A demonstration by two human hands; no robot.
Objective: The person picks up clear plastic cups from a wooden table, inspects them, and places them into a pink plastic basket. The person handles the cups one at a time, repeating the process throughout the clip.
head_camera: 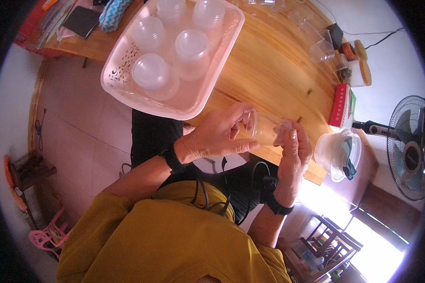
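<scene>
Between both hands, above the near edge of the wooden table (pixel 269 53), a clear plastic cup (pixel 265 131) lies on its side in the air, its rim toward the left. My left hand (pixel 221 132) has its curled fingers at the rim and its thumb beneath. At the cup's other end, my right hand (pixel 295 150) pinches a crumpled, thin translucent piece (pixel 282 131); whether this is film or cloth cannot be made out. Left of the hands, a pink plastic basket (pixel 219 76) holds several stacks of clear round plastic containers (pixel 191 47).
More clear cups (pixel 320 49) stand along the table's far right side, near lidded jars (pixel 360 72) and a red box (pixel 338 106) bearing writing. A white tub (pixel 331 152) with a dark cloth and an electric fan (pixel 411 152) are at the right. Dark cords hang before my body.
</scene>
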